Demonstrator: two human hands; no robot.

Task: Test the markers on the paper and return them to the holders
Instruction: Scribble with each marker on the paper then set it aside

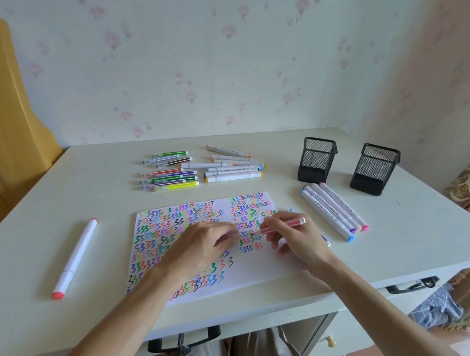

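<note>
A white paper (251,271) covered in coloured zigzag marks lies at the table's front centre. My right hand (296,240) grips a slim pink marker (284,225) held level above the paper. My left hand (202,244) is at the marker's left tip with fingers curled; a cap between them cannot be made out. Two black mesh holders (316,159) (374,168) stand at the back right, and no marker shows in them. Three thick white markers (336,212) lie beside the paper on the right. Another thick marker with a red cap (74,260) lies at the left.
Slim coloured markers (169,171) and thick white markers (233,165) lie in groups behind the paper. A purple-tipped marker (325,239) peeks out under my right hand. A yellow chair back (4,110) stands at the left. The table's front edge (238,316) is near my body.
</note>
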